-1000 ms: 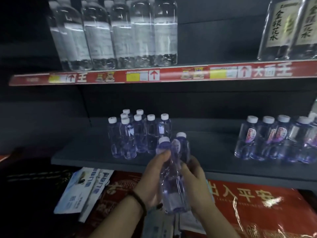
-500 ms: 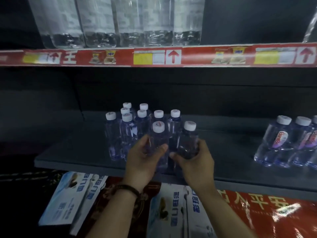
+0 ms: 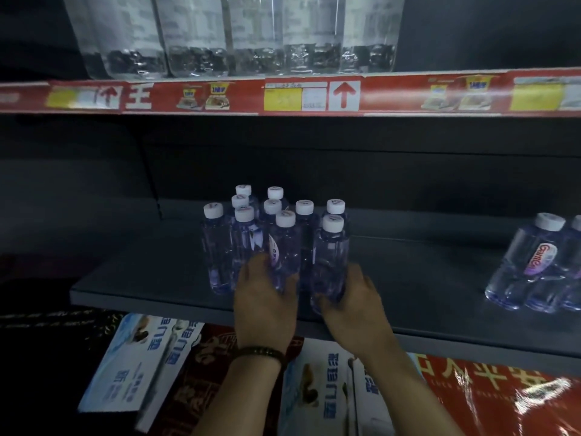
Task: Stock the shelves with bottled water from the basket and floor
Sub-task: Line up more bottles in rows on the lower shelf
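- Our left hand curls round the left bottle, our right hand round the right bottle; both stand near the shelf front.
- If we let go carelessly, they could topple the cluster behind.

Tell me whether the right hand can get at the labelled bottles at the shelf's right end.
Probably yes, once freed. The right hand grips a bottle; only bare shelf lies between it and the labelled bottles, which stand near the shelf's front edge.
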Tool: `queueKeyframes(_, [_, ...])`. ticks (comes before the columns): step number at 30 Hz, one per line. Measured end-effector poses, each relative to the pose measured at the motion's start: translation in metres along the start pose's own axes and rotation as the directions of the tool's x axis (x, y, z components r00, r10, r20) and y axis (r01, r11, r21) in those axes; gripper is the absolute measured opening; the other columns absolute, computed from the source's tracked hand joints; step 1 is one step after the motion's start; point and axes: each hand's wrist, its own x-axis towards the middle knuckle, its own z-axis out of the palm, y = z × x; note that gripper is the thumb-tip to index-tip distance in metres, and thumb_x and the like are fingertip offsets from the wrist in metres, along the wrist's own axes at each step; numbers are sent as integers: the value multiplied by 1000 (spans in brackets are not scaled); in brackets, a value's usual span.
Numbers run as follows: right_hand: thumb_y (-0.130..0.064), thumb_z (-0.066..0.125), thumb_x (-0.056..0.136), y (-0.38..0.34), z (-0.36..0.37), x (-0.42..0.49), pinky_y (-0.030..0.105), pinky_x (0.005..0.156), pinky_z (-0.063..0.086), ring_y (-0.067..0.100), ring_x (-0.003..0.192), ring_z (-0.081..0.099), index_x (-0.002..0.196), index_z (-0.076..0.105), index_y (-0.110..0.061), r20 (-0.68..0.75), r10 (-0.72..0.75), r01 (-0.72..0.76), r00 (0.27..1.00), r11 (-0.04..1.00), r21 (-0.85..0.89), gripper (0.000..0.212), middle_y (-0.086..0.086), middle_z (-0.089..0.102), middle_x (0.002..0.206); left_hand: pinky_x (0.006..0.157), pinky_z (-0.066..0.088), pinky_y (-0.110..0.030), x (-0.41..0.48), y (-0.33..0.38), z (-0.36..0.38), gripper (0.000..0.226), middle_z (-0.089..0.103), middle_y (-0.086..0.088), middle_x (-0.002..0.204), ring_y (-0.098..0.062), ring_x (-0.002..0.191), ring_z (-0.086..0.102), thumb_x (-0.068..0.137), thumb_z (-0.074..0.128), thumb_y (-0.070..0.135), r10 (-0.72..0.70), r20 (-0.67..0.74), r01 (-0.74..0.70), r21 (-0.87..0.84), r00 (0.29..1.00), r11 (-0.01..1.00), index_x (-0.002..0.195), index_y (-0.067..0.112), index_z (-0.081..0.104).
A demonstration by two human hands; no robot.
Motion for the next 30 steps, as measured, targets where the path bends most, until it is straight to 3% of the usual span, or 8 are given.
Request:
queueKeyframes(4, [-14,80,87,6,3,-1,9,68,41,13,96,57,107,52,-27,-63,33,-34,997,999,-11,36,-8,56,102,80,52,-25,-3,6,-1,33,63,-1,103,-12,87,59,91,82,31,-102,-6,102,-11,995,995,104,16,56])
queueKeyframes(7, [-16,81,86,6,17,-2,30,84,56,13,101,63,114,55,-30,-118,28,-22,993,998,52,41,-6,60,110,59,40,-10,-6,7,0,27,63,4,77,-1,69,57,95,78,29,-103,22,102,45,994,994,84,20,55])
queueKeyframes(11, [-18,81,87,3,27,-5,35,96,59,7,108,67,135,53,-36,-113,3,13,994,989,144,58,-10,66,121,68,47,-22,-9,6,3,22,62,2,84,-11,79,61,95,72,11,-94,44,93,19,995,995,88,20,53])
queueKeyframes(16, [-2,68,94,-5,22,-9,34,104,57,1,114,69,132,58,-42,17,-58,53,998,977,209,56,-17,70,127,70,41,-4,-11,10,1,19,59,2,95,-8,87,55,93,69,8,-85,90,85,-3,992,996,96,19,53])
queueKeyframes(19, [-4,65,97,-14,16,-16,33,109,54,-3,119,67,142,59,-31,96,-63,39,993,972,230,53,-16,69,133,69,40,-5,-15,10,-1,20,59,3,101,-5,89,53,94,68,8,-88,139,88,7,986,996,98,22,53])
queueKeyframes(24, [-15,66,100,-35,-31,-31,21,99,54,0,107,67,124,68,-28,96,6,-20,995,988,151,27,-12,73,115,75,51,-20,-29,15,-5,12,69,5,100,-12,93,66,99,65,14,-61,272,55,30,960,998,101,26,60])
queueKeyframes(27, [-17,68,99,-44,-85,-49,8,82,49,0,93,68,112,73,-23,92,-35,31,995,999,41,16,-10,75,99,83,61,-36,-53,34,-4,14,72,11,92,-7,86,69,100,65,20,55,450,-81,38,891,996,94,32,63])
queueKeyframes(30, [-21,72,97,-40,-152,-84,5,76,47,-3,87,70,105,75,-25,103,-19,33,994,991,-131,10,-11,77,93,78,61,-35,-89,64,4,7,73,13,91,-3,80,70,99,66,27,216,630,-273,-7,746,962,96,33,65])
